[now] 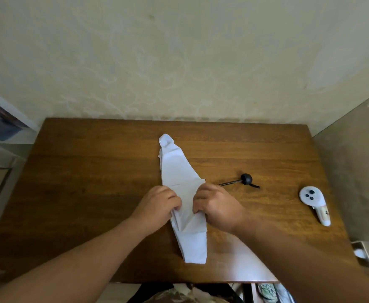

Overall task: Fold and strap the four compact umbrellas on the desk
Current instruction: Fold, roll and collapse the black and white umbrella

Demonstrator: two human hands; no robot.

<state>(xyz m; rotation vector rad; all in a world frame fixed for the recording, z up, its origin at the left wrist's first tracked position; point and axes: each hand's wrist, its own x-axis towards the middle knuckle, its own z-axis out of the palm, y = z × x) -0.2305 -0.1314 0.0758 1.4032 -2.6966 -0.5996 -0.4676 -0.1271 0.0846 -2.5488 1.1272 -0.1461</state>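
Hands met over a white compact umbrella (180,178) that lay lengthwise on the wooden desk (91,182), its narrow, rounded tip pointing toward the far wall and its wider end pointing back toward the person. The left hand (157,204) pinched the canopy fabric on its left edge, fingers curled into the folds. The right hand (214,204) did the same on the right edge, fingers bent and gripping the cloth, so the fabric was drawn in between the two hands at about the middle of its length. Below the hands the canopy spread into flat, creased pleats that ended in a squared-off edge near the front of the desk.

Just right of the right hand, a thin dark shaft (230,183) ran out across the desk to a round black handle (246,178) with a short black strap (254,185) trailing from it; whether this shaft joined the white umbrella under the hand could not be told. Farther right, well apart from the umbrella, a white handheld controller (312,200) with dark buttons lay near the desk's right edge. A pale patterned wall (179,62) stood behind the desk.
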